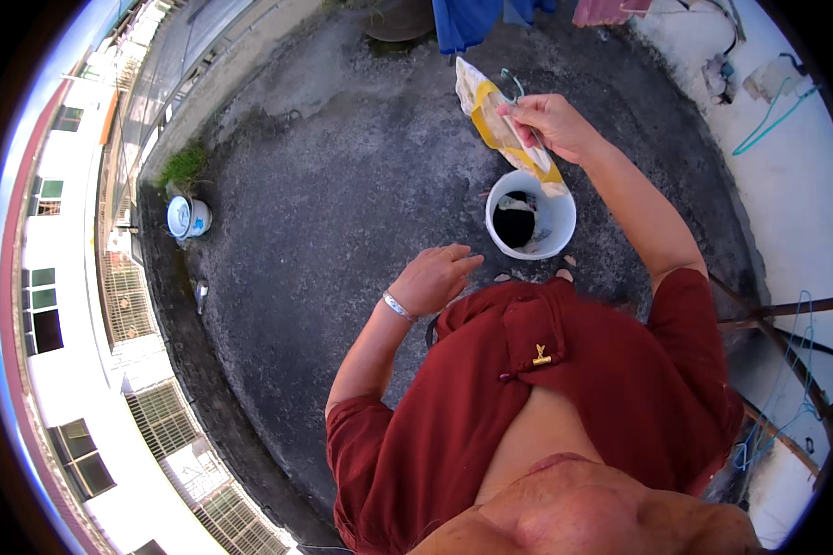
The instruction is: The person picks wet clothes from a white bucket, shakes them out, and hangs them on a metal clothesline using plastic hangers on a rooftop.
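My right hand [552, 125] grips a clothes hanger [516, 87] with a pale teal hook. From it hangs a white and yellow cloth garment [489, 121], its lower end over the rim of a white bucket [561, 225]. Inside the bucket lie black cloth [512, 225] and a smaller pale piece. My left hand [434, 277] is in the air to the left of the bucket, fingers loosely bent and nothing in them. A patterned bracelet circles that wrist.
Blue cloth [465, 24] and pink cloth [600, 10] hang at the far side, near a large plant pot [399, 24]. A small white pail [189, 217] stands by the left ledge. Metal bars [781, 309] and teal hangers [770, 125] are along the white right wall.
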Demonstrator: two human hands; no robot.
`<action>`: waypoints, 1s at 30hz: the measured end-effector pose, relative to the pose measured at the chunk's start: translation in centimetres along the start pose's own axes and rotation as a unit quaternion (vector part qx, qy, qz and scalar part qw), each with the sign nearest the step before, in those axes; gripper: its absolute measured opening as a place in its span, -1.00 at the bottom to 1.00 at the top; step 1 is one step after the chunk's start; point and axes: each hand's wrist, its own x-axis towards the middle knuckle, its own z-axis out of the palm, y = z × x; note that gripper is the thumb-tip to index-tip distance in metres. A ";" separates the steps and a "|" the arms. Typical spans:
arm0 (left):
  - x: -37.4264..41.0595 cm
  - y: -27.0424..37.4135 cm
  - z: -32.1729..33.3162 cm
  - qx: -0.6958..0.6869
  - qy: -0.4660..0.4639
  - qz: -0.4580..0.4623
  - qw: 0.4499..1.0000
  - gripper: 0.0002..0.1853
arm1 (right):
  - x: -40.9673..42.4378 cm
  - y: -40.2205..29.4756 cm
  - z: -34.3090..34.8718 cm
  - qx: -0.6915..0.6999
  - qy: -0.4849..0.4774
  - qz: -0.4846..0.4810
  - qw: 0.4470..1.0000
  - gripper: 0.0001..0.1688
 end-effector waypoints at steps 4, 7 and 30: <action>-1.3 -1.8 1.4 -0.044 0.054 0.000 0.998 -0.57 | 1.4 -6.1 -1.1 0.028 0.099 0.009 0.995 -0.75; -2.3 -2.2 1.5 -0.083 0.060 -0.064 0.993 -0.59 | 3.4 -9.8 -3.0 0.038 0.154 -0.040 0.986 -0.73; -3.6 -4.7 7.4 -0.120 0.054 -0.207 0.969 -0.54 | 16.2 -29.8 -15.9 0.066 0.431 -0.300 0.848 -0.87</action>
